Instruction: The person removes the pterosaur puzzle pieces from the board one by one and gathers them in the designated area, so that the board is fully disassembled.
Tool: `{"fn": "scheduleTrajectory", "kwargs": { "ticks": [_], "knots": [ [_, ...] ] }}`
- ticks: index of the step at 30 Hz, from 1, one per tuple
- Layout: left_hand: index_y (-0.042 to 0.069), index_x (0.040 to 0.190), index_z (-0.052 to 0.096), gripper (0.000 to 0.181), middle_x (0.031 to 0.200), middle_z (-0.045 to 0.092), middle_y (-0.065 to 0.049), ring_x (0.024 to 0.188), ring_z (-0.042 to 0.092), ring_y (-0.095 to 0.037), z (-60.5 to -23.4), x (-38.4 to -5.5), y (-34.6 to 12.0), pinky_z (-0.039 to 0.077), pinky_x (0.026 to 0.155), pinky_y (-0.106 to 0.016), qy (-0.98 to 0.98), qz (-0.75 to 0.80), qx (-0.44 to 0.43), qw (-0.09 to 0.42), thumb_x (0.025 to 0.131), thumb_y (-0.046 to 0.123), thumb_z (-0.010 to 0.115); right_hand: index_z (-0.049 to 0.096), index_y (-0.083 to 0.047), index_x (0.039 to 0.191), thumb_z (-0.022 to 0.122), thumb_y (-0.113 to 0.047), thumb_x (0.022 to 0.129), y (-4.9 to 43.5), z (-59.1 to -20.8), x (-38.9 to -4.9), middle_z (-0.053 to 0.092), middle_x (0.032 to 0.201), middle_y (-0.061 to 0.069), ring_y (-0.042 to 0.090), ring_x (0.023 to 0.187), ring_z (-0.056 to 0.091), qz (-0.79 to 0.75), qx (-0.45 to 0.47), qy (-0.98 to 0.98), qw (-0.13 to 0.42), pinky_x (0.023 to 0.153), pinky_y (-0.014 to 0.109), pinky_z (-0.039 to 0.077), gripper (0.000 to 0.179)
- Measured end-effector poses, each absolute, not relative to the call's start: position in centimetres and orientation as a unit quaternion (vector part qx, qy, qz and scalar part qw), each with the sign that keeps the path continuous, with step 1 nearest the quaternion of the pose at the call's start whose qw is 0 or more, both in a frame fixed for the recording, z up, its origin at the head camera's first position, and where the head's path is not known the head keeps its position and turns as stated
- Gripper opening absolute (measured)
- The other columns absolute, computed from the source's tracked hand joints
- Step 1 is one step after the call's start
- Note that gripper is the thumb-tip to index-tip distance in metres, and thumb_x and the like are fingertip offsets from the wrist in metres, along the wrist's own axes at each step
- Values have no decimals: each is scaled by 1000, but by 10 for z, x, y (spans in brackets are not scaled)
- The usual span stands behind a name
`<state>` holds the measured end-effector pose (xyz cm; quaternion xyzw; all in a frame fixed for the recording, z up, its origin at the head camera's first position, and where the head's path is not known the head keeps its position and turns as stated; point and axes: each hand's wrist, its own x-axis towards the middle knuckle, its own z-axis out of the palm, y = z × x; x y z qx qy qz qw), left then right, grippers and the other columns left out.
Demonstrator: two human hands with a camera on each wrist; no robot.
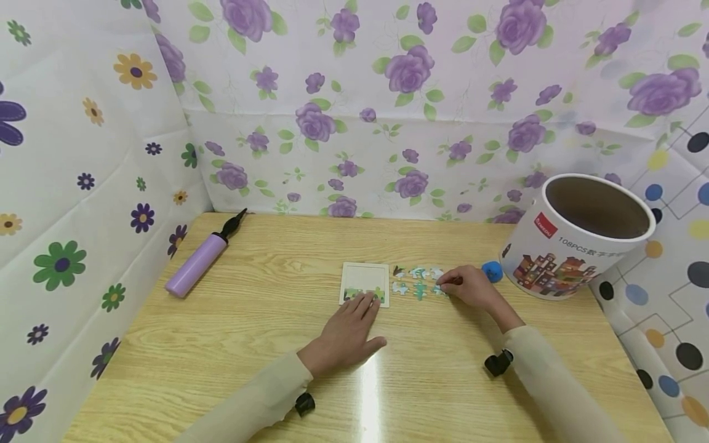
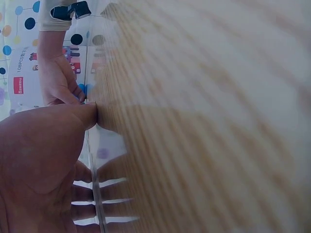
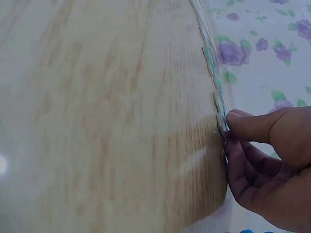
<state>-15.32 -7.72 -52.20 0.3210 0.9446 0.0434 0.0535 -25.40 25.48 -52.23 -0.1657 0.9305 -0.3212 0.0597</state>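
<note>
A square puzzle frame lies on the table, with green puzzle pieces along its near side. My left hand reaches its near edge, fingers extended over the bottom row and thumb out to the right. To the right of the frame, several loose jigsaw pieces lie in two rows. My right hand pinches the puzzle piece at the right end of the nearer row, thumb and forefinger on it. In the right wrist view the thumb and curled fingers meet at its edge, low over the tabletop.
Behind my right hand sits a small blue object, beside a large white printed bucket. A purple hand pump with a black nozzle lies at the far left. Floral cloth hangs along the table's back edge.
</note>
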Motion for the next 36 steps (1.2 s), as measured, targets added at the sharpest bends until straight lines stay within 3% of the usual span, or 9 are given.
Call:
{"fn": "scheduleTrajectory", "kwargs": {
  "ticks": [10,16,27,36],
  "knots": [
    [1,161,26,80,168,21,-18,156,21,-31,-515,-152,-72,24,124,-46,948,31,306,75,105,56,39,81,-16,107,72,-22,97,246,-518,-257,76,101,2,21,90,69,-321,-154,933,52,78,42,57,14],
    [-3,159,27,79,167,23,-20,155,24,-31,-514,-152,-67,24,124,-41,949,23,304,77,105,52,41,80,-13,109,72,-20,98,228,-512,-260,76,102,4,20,89,69,-329,-181,925,50,77,41,57,16],
    [-3,159,29,74,166,27,-20,154,25,-32,-512,-148,-62,26,123,-44,949,5,307,66,106,47,41,78,-12,115,71,-25,99,183,-506,-266,75,108,5,24,96,71,-354,-214,908,71,84,42,58,22],
    [-1,161,24,77,169,18,-19,156,18,-31,-515,-143,-65,25,124,-44,947,11,310,82,108,54,35,75,-11,122,71,-27,98,147,-507,-268,74,114,4,22,102,70,-363,-242,895,89,87,41,58,29]
  ]
}}
